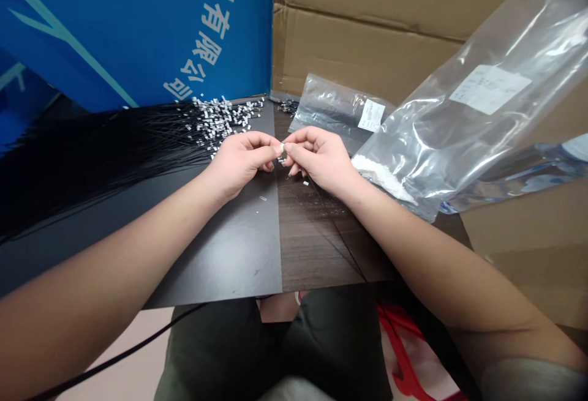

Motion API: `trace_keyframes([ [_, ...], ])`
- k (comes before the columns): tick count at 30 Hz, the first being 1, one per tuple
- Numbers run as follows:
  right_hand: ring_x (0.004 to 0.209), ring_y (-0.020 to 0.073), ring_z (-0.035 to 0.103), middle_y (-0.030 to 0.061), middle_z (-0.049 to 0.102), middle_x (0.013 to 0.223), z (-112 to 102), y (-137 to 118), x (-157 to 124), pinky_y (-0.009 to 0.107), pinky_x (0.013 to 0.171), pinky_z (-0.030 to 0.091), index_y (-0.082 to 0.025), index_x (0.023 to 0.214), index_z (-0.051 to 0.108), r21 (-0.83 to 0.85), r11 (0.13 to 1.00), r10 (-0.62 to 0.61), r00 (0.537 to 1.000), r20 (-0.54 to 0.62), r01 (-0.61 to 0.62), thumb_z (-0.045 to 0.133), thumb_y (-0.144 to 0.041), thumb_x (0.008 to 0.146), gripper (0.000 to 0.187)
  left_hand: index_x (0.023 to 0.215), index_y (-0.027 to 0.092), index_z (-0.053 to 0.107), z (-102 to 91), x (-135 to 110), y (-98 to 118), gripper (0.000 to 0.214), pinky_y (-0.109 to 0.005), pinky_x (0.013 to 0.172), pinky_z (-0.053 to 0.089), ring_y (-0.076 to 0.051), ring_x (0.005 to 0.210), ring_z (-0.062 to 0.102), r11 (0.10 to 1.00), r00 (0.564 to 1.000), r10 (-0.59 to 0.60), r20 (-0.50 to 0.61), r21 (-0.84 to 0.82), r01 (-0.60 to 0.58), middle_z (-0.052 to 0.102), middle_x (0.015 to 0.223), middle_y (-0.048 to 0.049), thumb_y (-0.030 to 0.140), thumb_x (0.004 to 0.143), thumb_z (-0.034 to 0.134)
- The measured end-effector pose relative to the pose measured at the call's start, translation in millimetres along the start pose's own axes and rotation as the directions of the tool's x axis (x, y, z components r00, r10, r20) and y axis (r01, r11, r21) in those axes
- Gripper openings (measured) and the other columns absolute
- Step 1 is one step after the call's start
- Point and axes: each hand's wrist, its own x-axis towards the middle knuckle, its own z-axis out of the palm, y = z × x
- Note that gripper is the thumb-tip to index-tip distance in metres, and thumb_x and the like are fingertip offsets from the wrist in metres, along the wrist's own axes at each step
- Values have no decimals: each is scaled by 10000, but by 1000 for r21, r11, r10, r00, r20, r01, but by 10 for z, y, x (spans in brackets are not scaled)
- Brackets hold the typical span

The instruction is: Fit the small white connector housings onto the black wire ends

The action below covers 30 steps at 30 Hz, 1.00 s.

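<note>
My left hand (239, 159) is closed in a pinch of thumb and forefinger on a small white plastic connector (281, 147). Close against it, my right hand (326, 159) pinches the end of what looks like a thin black wire (342, 239), which trails from below the hand towards the table's front edge. The fingertips nearly meet, and the joint between wire and connector is mostly hidden by them. A loose white connector (305, 183) lies on the wood-grain table (312, 254) just under my right hand.
Left of my hands lies a large bundle of black wires (105, 144) with white connector ends (220, 119). A clear bag of white pieces (383, 174) leans at the right, before a cardboard box (367, 40). A smaller bag (331, 107) lies behind; a blue panel (138, 21) stands left.
</note>
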Motion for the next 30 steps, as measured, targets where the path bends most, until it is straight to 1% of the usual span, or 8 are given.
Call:
trace_keyframes([
  [4, 578, 99, 696, 0, 750, 732, -5, -12, -2, 211, 543, 531, -174, 953, 701, -3, 1000, 5, 1000, 7, -5, 728, -187, 1000, 55, 795, 148, 841, -20, 15, -2, 187, -259, 626, 476, -109, 613, 584, 1000, 1000, -5, -8, 7, 5, 743, 718, -34, 261, 678, 933],
  [12, 590, 103, 696, -7, 747, 724, -18, 4, 4, 216, 552, 552, -183, 943, 701, 1, 1000, -28, 1000, 14, 28, 730, -177, 992, 58, 808, 160, 862, -24, 18, -14, 201, -265, 633, 498, -117, 617, 603, 1000, 1000, -16, -17, -17, 16, 766, 728, -45, 291, 685, 951],
  [16, 595, 105, 692, -11, 742, 723, -14, 24, 10, 228, 573, 573, -190, 943, 698, 12, 999, -33, 999, 18, 33, 748, -197, 978, 62, 789, 155, 849, -13, 13, -4, 172, -258, 633, 489, -112, 617, 598, 1000, 1000, -14, -11, -11, 13, 751, 714, -37, 274, 696, 931],
  [22, 593, 104, 695, -11, 744, 729, -2, 24, 7, 225, 558, 556, -190, 949, 696, 2, 1000, -23, 1000, 12, 23, 732, -200, 985, 51, 776, 151, 825, -3, 16, 3, 146, -250, 644, 484, -108, 627, 600, 999, 1000, -23, -6, -41, 23, 731, 707, -27, 249, 706, 909],
  [26, 584, 109, 699, -3, 752, 735, -10, 38, 12, 232, 563, 559, -185, 958, 695, 6, 1000, -19, 1000, 16, 19, 740, -216, 996, 66, 783, 150, 815, 7, 13, 8, 140, -256, 646, 486, -112, 635, 600, 999, 999, -31, -9, -31, 30, 725, 714, -32, 250, 720, 890],
  [30, 574, 107, 698, -4, 756, 737, -14, 40, 9, 234, 573, 562, -187, 959, 695, 8, 1000, -11, 1000, 17, 11, 737, -213, 998, 62, 745, 154, 782, 23, 3, 24, 119, -256, 638, 481, -114, 637, 603, 999, 999, -27, -21, -39, 26, 704, 713, -28, 236, 726, 866],
])
